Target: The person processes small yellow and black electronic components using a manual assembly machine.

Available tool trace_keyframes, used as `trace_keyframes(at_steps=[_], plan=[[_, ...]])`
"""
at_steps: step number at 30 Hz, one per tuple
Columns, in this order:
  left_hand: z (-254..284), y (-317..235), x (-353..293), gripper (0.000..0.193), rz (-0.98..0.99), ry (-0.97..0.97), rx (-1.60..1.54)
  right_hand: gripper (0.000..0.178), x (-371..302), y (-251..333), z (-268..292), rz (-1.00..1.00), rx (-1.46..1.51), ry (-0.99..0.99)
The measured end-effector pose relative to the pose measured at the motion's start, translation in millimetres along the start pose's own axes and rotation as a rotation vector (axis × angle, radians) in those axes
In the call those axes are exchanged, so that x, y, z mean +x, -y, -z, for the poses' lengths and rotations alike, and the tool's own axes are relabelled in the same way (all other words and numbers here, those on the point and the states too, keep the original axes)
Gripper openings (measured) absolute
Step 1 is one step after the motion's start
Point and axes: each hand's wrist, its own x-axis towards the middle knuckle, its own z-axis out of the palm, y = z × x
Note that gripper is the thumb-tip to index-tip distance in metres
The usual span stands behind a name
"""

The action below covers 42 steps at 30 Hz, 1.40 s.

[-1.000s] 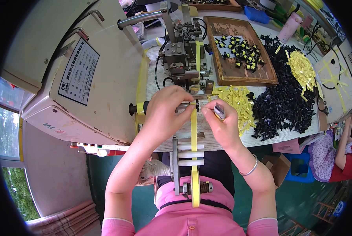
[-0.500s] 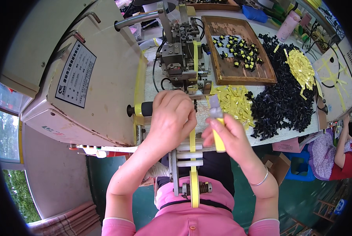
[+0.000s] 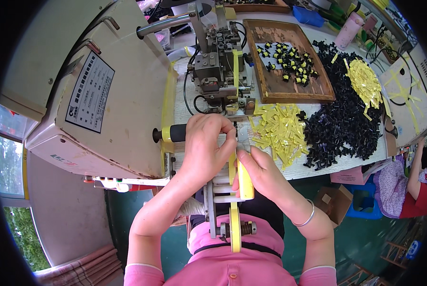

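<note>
At the centre of the frame the person's 2 hands meet over a strip of yellow tape that runs up the middle from the lower centre, over a metal guide bracket with cross bars, toward the small metal machine head in the upper middle. The left hand lies just left of centre with its fingers curled down, thumb and forefinger pinching the tape where it passes under the hand; just left of it a black knob with a yellow band sticks out from the big cream machine housing that fills the upper left. The right hand, touching the left one at the fingertips, is clenched around a yellow-handled tool that points down along the tape; whether its tip touches the tape cannot be told. A bracelet sits on the right wrist. Right of centre on the white workbench lies a heap of cut yellow tape pieces, beside it a large pile of small black parts topped with a 2nd yellow heap. A wooden tray in the upper middle holds black-and-yellow finished pieces. At the right edge another person in a patterned top sits lower down.
</note>
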Motion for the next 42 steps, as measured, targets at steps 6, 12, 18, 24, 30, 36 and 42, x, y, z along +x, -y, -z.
trace_keyframes(at_steps=[6,12,18,24,30,36,42], plan=[[1.6,-2.6,4.3,0.008,0.228,-0.142,-0.552,0.033,2.9,0.3,-6.5,-0.058,0.27,0.051],[30.0,-1.6,-8.3,0.019,0.351,-0.142,-0.409,0.034,-6.9,7.2,9.9,-0.053,0.288,0.041],[38.8,1.7,-15.7,0.021,0.276,-0.165,-0.242,0.033,-6.8,4.6,18.9,0.02,0.216,-0.024],[35.0,-0.7,-13.8,0.014,-0.057,-0.055,0.049,0.024,-6.6,12.2,36.3,0.173,-0.068,-0.158],[31.7,-5.5,-4.2,0.04,-0.1,0.214,0.191,0.021,-19.9,38.4,29.2,0.626,-1.161,-0.227],[27.6,1.1,-5.9,0.05,-0.034,0.257,0.225,0.022,-11.2,35.0,12.5,0.655,-1.543,-0.291],[22.4,0.8,-9.1,0.052,-0.062,0.202,0.25,0.02,-5.7,32.0,10.3,0.682,-1.706,-0.339]])
